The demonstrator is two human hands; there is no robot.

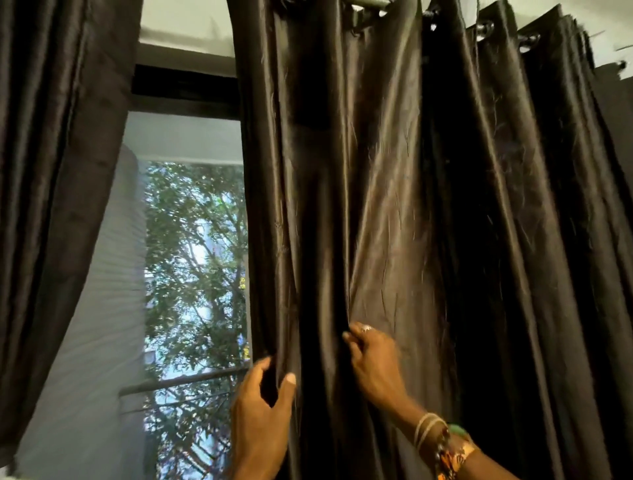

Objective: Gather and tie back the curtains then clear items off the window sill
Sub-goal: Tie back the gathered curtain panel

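Note:
A dark brown satin curtain (394,205) hangs in deep folds from a rod with metal eyelets and fills the middle and right of the view. My left hand (263,418) curls round its left edge, fingers behind the cloth and thumb in front. My right hand (371,359) pinches a fold further right, at about the same height; it wears a ring, and bracelets sit on the wrist. A second dark curtain (58,205) hangs at the far left, pulled aside. The window sill is out of view.
Between the two curtains the window (195,274) shows green trees outside and a horizontal rail (185,380). A pale grey ribbed panel (102,325) stands at the window's left side. The curtain rod (370,4) runs along the top.

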